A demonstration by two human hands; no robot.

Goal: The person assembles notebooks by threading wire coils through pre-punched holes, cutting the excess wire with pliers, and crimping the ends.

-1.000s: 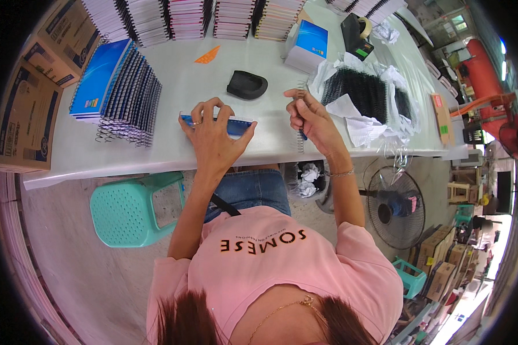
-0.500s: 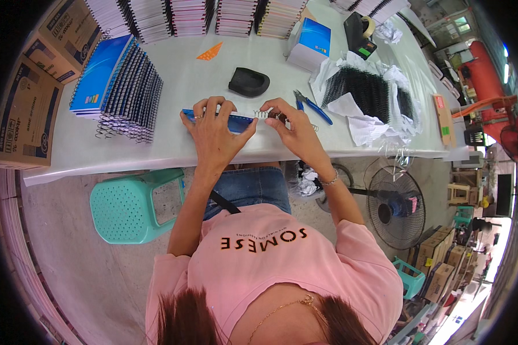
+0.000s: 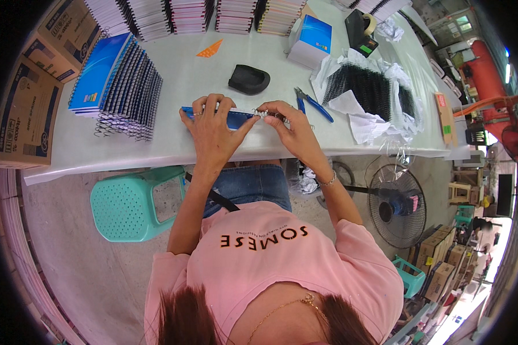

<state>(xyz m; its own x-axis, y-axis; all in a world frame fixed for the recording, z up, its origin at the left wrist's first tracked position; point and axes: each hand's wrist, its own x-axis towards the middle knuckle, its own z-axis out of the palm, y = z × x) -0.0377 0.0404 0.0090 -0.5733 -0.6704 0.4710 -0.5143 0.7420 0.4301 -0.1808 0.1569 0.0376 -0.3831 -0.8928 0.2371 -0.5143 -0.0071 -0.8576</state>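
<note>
A small blue-covered notebook (image 3: pixel 239 120) lies at the table's front edge under my left hand (image 3: pixel 216 126), whose fingers and thumb grip it along both sides. Between the thumb and fingers of my right hand (image 3: pixel 289 123) is a wire spiral coil (image 3: pixel 261 113), its end at the notebook's right edge. How far the coil runs into the holes is hidden by my fingers. Blue-handled cutting pliers (image 3: pixel 313 106) rest just beyond my right hand. A black curved holder (image 3: pixel 249 79) sits farther back, apart from both hands.
Spiral-bound blue notebooks (image 3: pixel 106 75) are stacked at left. A block of blue-covered books (image 3: pixel 311 43) stands behind the pliers. Many black coils (image 3: pixel 360 92) lie on crumpled white paper at right. A tape dispenser (image 3: pixel 360 34) and an orange scrap (image 3: pixel 210 49) are farther back.
My right hand has moved slightly left, bringing the coil up against the notebook's edge. Less of the coil shows between the hands. My left hand keeps its hold.
</note>
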